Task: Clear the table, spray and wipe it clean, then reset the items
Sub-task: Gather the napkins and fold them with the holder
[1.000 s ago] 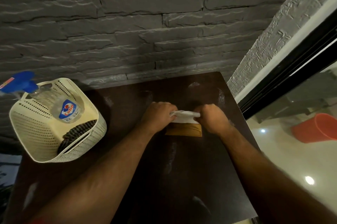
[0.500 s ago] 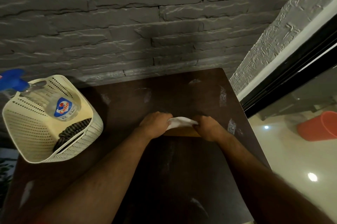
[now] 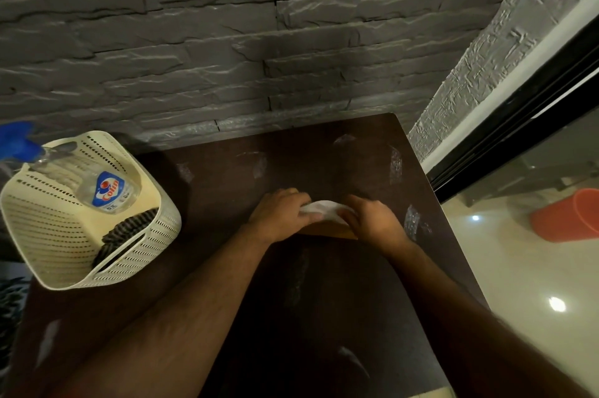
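A dark brown table (image 3: 324, 300) stands against a grey stone wall. Near its middle my left hand (image 3: 280, 217) and my right hand (image 3: 372, 221) both pinch a white tissue (image 3: 324, 209) between them. A brown wooden holder (image 3: 327, 232) lies right under the tissue, mostly hidden by my hands. At the table's left edge a cream perforated basket (image 3: 48, 235) holds a clear spray bottle (image 3: 103, 190) with a blue trigger and a dark striped cloth (image 3: 126, 234).
Pale smears mark the tabletop (image 3: 393, 164) near the back and right edges. A glass pane with a black frame (image 3: 518, 125) runs along the right. Beyond it an orange bucket (image 3: 570, 216) sits on a glossy light floor.
Both hands have moved closer together over the tissue, covering more of the holder. The view has tilted upward slightly, so the table sits lower in the frame.
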The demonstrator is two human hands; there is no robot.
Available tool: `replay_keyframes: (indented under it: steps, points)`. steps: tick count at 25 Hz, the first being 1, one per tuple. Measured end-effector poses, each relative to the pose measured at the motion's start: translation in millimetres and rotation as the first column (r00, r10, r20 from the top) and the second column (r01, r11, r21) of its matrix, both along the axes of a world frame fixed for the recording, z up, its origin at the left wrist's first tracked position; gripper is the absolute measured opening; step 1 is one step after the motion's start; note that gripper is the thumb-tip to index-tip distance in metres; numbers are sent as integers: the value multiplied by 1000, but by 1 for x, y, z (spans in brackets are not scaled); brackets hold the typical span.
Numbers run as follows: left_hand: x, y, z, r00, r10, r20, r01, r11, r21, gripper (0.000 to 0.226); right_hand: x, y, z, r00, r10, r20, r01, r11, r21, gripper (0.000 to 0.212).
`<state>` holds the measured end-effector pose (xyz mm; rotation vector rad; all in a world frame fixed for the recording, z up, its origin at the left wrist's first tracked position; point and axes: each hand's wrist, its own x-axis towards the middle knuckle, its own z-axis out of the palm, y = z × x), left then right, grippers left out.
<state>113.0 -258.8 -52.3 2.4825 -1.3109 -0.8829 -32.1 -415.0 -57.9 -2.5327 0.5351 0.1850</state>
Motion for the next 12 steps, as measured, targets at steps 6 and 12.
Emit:
replay_keyframes:
  steps: [6,12]
  points:
    - [-1,9,4,999,28,39,-23,992,-125,51,4,-3,-1,995,-69,-71,70,997,11,18]
    - [-3,16,1,999,-8,46,12,996,-85,34,9,-5,-4,992,-16,-126,9,998,-56,18]
